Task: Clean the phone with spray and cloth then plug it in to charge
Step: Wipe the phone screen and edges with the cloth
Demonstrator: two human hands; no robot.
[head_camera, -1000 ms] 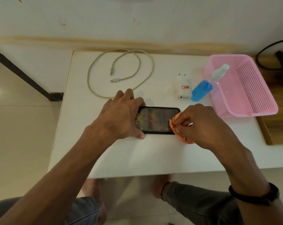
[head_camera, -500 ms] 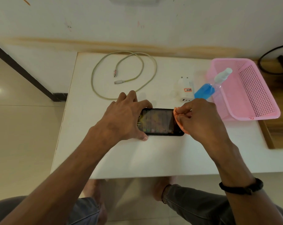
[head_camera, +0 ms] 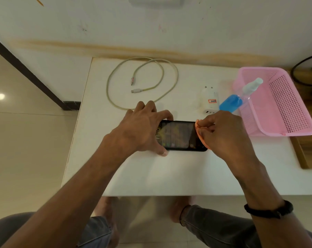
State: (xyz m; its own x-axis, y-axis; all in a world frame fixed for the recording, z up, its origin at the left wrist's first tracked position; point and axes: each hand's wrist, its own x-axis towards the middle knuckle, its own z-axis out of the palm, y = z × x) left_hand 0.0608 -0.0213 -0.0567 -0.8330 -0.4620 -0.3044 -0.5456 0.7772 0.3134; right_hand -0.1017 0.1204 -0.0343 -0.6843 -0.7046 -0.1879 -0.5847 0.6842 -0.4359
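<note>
The phone point(head_camera: 178, 135) has a glossy black screen. The orange cloth point(head_camera: 199, 135) looks soft and matt. The surface point(head_camera: 151, 172) is smooth white laminate. The basket point(head_camera: 284, 102) is perforated pink plastic, the spray bottle point(head_camera: 231, 103) clear plastic, the cable point(head_camera: 169, 88) matt.

Left end of the phone point(head_camera: 178, 135) covered by the left hand point(head_camera: 142, 129); right end hidden under the right hand point(head_camera: 221, 133), as is most of the orange cloth point(head_camera: 199, 132). On-screen content blurred, unreadable. Red-bordered label on the charger point(head_camera: 209, 100) too small to read; black cable point(head_camera: 301, 68) cut off at right edge.
</note>
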